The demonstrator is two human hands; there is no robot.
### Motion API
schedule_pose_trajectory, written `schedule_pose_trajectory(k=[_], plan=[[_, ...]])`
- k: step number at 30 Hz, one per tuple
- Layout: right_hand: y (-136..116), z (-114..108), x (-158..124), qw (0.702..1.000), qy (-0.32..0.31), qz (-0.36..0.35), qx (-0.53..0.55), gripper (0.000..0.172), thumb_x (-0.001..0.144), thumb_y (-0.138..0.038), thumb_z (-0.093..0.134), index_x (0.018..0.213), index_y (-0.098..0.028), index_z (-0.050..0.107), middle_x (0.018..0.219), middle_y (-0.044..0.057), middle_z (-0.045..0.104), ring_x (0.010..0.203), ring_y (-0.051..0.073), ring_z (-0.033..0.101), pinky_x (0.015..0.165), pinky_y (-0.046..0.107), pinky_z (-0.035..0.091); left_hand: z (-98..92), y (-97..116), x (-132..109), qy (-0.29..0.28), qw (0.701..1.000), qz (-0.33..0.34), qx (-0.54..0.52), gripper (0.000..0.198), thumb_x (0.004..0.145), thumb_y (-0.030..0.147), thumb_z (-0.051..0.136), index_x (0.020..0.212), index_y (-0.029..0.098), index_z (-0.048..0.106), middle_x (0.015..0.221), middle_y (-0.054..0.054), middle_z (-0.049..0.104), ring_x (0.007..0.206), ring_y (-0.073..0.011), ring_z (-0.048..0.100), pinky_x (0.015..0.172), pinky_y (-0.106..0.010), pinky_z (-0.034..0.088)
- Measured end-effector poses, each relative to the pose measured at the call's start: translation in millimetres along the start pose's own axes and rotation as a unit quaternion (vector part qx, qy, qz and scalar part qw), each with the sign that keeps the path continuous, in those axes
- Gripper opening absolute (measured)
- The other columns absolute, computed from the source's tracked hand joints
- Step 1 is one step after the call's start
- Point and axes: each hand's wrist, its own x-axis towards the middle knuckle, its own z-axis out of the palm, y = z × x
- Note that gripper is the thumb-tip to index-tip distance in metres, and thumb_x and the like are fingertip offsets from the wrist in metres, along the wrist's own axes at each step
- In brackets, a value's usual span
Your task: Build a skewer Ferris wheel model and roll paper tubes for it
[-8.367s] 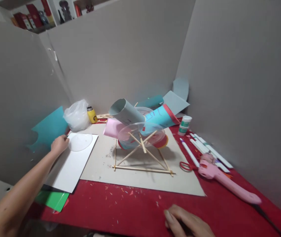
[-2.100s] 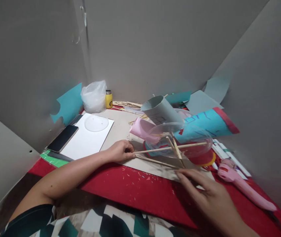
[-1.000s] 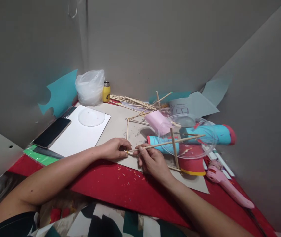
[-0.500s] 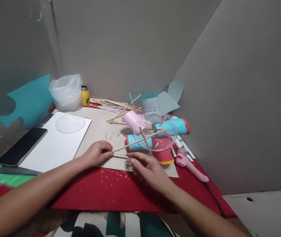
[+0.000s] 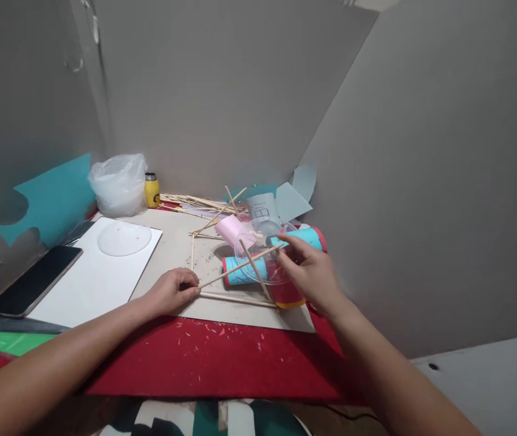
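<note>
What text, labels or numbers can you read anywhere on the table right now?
None reads clearly.
Grey paper roll: dark pen marks, too blurred to read.
Nearer blue roll: dark marks, illegible.
Yellow bottle: label too small.
No text on the stick frame the left hand pinches.

Stick frame (image 5: 240, 299) down on the grey card (image 5: 240, 318). It is made of thin pale wooden sticks, with a flat square base whose near edge runs left to right. Slanted sticks climb from the corners and cross in the middle. The left hand (image 5: 172, 292) has fingers curled over the near left corner, pinning it. The clear plastic dish (image 5: 263, 233) rests on the crossing sticks, round, shallow, see-through and a bit tilted. The right hand (image 5: 309, 272) has fingertips at its right rim; how firm that hold is can't be made out.
</note>
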Motion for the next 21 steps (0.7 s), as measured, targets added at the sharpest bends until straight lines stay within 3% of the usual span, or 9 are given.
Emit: schedule_pose_trajectory(k=[4,8,12,17,21], plan=[[13,13,13,0.99,0.01,-0.115,-0.076,0.022,0.085,-0.03,0.053,0.09,-0.02,0.072,0.085,0.008,0.076,0.076,0.024,0.07,0.07,0.036,0.055,2.8,-3,-2,0.006,1.0,-0.009,-0.002,0.014,0.083,0.023,0.059,0.073,0.016,0.067,0.084,-0.005,0.068,0.08,-0.017,0.06,0.077,-0.028,0.046],[15,12,12,0.982,0.037,-0.162,-0.088,0.022,0.087,-0.028,0.052,0.09,-0.021,0.072,0.087,0.009,0.077,0.078,0.025,0.072,0.071,0.038,0.056,4.9,-4,-2,0.014,1.0,-0.002,0.001,0.014,0.081,0.023,0.059,0.072,0.016,0.067,0.081,-0.004,0.068,0.076,-0.0161,0.06,0.074,-0.026,0.046],[7,-4,5,0.97,0.088,-0.202,-0.107,0.018,0.09,-0.027,0.055,0.094,-0.021,0.072,0.089,0.007,0.077,0.077,0.022,0.072,0.073,0.035,0.057,4.7,-4,-2,0.012,1.0,0.002,-0.001,0.015,0.081,0.023,0.059,0.071,0.016,0.066,0.08,-0.004,0.068,0.074,-0.0157,0.06,0.073,-0.025,0.046],[-5,-33,1,0.943,0.187,-0.235,-0.144,0.014,0.09,-0.024,0.061,0.094,-0.02,0.073,0.083,0.005,0.076,0.07,0.019,0.07,0.068,0.029,0.055,4.0,-4,-2,0.01,1.0,-0.002,-0.006,0.015,0.081,0.023,0.058,0.069,0.016,0.066,0.082,-0.004,0.068,0.074,-0.0154,0.06,0.072,-0.025,0.045],[-2,-51,0,0.915,0.294,-0.228,-0.156,0.013,0.085,-0.024,0.068,0.095,-0.02,0.075,0.086,0.007,0.077,0.074,0.02,0.071,0.073,0.033,0.055,5.0,-5,-2,0.012,1.0,-0.004,-0.007,0.014,0.08,0.021,0.057,0.07,0.016,0.066,0.083,-0.005,0.068,0.076,-0.016,0.06,0.073,-0.026,0.045]])
